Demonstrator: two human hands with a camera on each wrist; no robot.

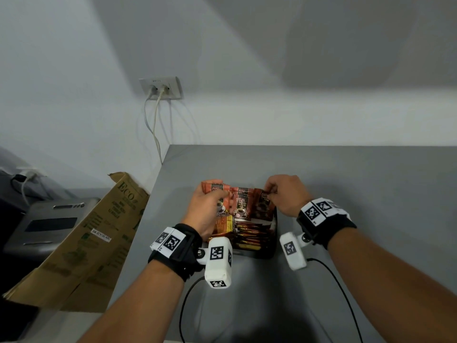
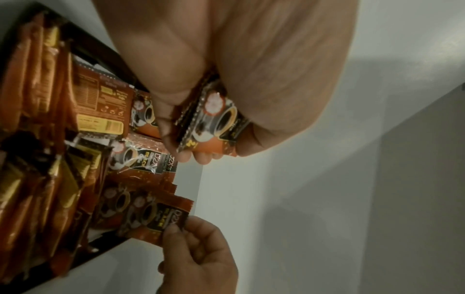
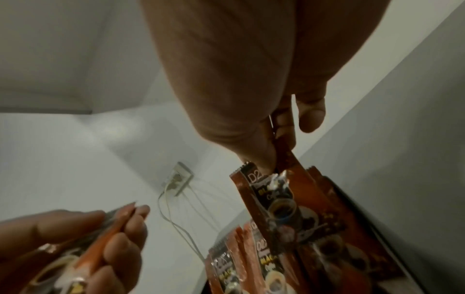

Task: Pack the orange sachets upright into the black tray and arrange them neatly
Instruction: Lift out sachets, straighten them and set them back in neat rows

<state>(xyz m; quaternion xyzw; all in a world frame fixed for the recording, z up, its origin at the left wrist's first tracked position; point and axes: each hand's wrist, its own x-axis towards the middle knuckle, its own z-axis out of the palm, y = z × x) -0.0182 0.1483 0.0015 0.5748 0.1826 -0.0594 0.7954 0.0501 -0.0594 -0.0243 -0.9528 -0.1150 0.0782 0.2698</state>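
The black tray (image 1: 273, 246) sits mid-table, filled with orange sachets; several stand upright along its far side (image 1: 241, 203), others lie packed nearer me (image 1: 247, 235). My left hand (image 1: 210, 206) grips a small stack of orange sachets (image 1: 212, 188) above the tray's far left corner; the stack (image 2: 214, 123) shows between thumb and fingers in the left wrist view. My right hand (image 1: 284, 194) pinches the top edge of one upright sachet (image 1: 263, 201) at the tray's far right, seen as the sachet (image 3: 274, 201) under thumb and forefinger in the right wrist view.
Grey table (image 1: 346, 181) against a white wall. A cardboard box flap (image 1: 99, 233) leans at the table's left edge, beside a grey device (image 1: 49, 224). Wall socket with cables (image 1: 160, 89) hangs behind. Black wrist cables (image 1: 341, 293) trail near me.
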